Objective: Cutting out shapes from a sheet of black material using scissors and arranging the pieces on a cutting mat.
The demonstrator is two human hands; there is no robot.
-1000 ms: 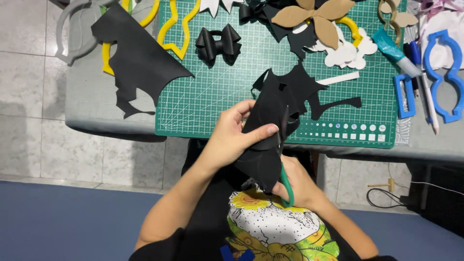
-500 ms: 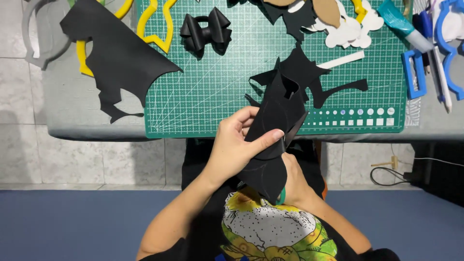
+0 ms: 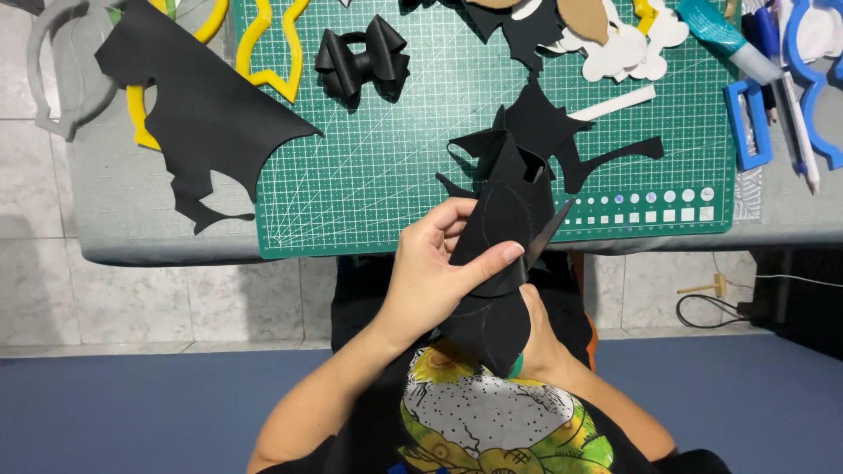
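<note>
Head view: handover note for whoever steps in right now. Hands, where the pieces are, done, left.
Left hand: holds the black sheet upright off the table edge, thumb pressed across its front.
Right hand: mostly hidden behind the sheet, working the scissors; blades are open at the sheet's right edge.
On the green cutting mat: black offcuts, a finished black bow, yellow star templates. A large cut black sheet overhangs the mat's left edge.
Done: part of the outline is cut.
Left: the rest of the outline, it seems.
</note>
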